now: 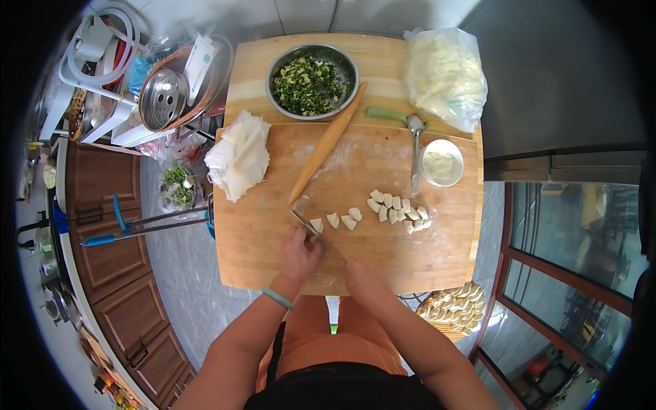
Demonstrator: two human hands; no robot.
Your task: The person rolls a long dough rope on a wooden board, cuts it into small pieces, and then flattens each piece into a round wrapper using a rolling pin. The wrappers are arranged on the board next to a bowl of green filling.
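My right hand (366, 281) grips the handle end of a knife (306, 223), whose blade slants up and left across a wooden cutting board (256, 251). Beside the blade, my left hand (301, 253) has its fingers bent and drawn together; whatever may be under them is hidden. A cut dough piece (316, 225) lies right against the blade, and a few more pieces (348, 222) trail to the right. Farther right sits a loose cluster of small dough pieces (393, 215). A tapered wooden rolling pin (328, 146) lies diagonally beyond the blade's tip.
Behind the board are a steel bowl (270, 97) of chopped green filling and a bag of pale contents (446, 77). A spoon (415, 154) lies by a white bowl of flour (442, 179). White cloth (239, 156) rests at left. Shaped dumplings (456, 307) fill a woven tray below right.
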